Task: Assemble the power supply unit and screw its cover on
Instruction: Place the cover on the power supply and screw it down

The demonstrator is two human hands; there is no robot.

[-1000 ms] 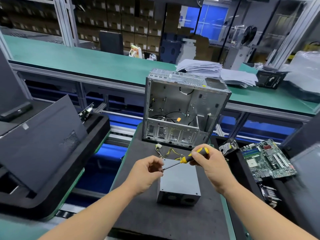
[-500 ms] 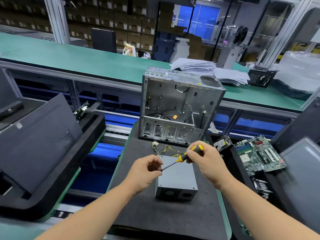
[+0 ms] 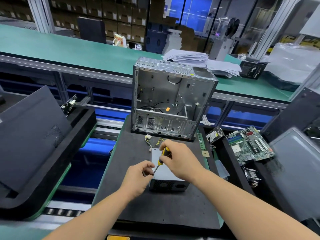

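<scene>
Since a second earlier, the screwdriver (image 3: 161,157) had swung from lying low and nearly level to standing steeply, its handle now up and away from the person and its tip down toward them. The right hand (image 3: 180,160) had come in over the power supply unit (image 3: 164,172) with it.

That right hand gripped the yellow-and-black handle, fingers curled round it. The slim metal shaft ran down and left to the left hand (image 3: 138,179), whose thumb and fingertips were pinched together at the tip; whether a screw sat between them could not be told. The tool's long axis ran from upper right to lower left, leaning over the unit's near left top edge.

The one power supply unit was a grey metal box with a smooth flat lid and a perforated, vented face turned toward the person. It lay on a dark, matte foam pad (image 3: 155,208), its long side running away from the viewer. A bundle of yellow and black wires (image 3: 153,142) trailed from its far end.

Just behind stood a single bare steel computer case (image 3: 173,101), upright, open side forward, boxy with punched slots. To the right, one green motherboard (image 3: 249,144) lay tilted in a black tray, well apart from the unit.
</scene>
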